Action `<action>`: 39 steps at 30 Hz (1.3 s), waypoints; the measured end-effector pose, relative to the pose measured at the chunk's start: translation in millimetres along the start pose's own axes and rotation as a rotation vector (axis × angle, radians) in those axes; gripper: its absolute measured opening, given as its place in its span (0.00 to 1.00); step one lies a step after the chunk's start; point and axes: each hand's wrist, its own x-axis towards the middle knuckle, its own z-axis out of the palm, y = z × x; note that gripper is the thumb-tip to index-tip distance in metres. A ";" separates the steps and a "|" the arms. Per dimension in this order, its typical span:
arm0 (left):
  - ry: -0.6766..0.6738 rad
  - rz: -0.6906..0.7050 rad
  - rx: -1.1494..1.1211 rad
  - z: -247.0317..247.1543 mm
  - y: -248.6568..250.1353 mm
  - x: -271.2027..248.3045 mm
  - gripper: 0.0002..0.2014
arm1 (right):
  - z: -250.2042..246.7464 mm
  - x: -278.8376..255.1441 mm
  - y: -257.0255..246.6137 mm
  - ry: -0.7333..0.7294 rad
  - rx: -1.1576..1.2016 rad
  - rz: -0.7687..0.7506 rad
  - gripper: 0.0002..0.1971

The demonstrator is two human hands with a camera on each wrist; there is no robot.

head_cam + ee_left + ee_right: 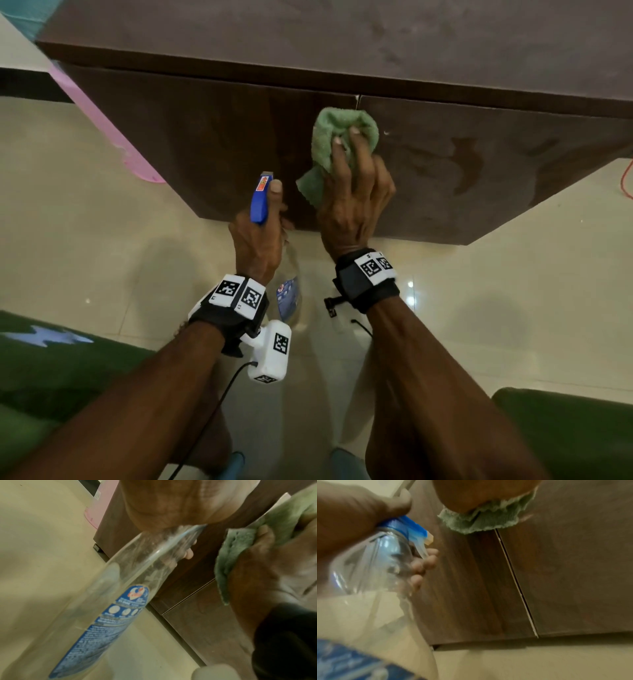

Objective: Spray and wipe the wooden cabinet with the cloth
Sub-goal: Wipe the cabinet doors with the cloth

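Your right hand (354, 202) presses the green cloth (339, 137) flat against the front of the wooden cabinet (239, 144), high up and over the seam (513, 577) between its two doors. The fingers (342, 154) curl into the bunched fabric and grip it, so the wad likely stays under the palm while you wipe.

Your left hand (257, 243) holds the spray bottle (130, 574) by its neck, fingers wrapped around it, thumb lying along the blue spray head (261, 198). The bottle sits just beside the cloth hand, nozzle toward the door, probably kept ready for the next burst without a change of grip.

The head view alone shows the cabinet's top surface, dull smear patches on the right door (479, 164), and the tiled floor (120, 257) below.

The left wrist view shows the bottle's blue label (120, 615) and a loose cloth edge hanging below your right hand.

The right wrist view shows the pale nozzle tip (429, 539), the fingertips (423, 565) around the clear neck, and the seam running down to the cabinet's bottom edge.
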 end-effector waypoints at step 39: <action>0.106 0.046 0.063 -11.5 7.0 3.8 0.20 | -10.2 34.2 -48.3 -0.002 0.311 0.343 0.18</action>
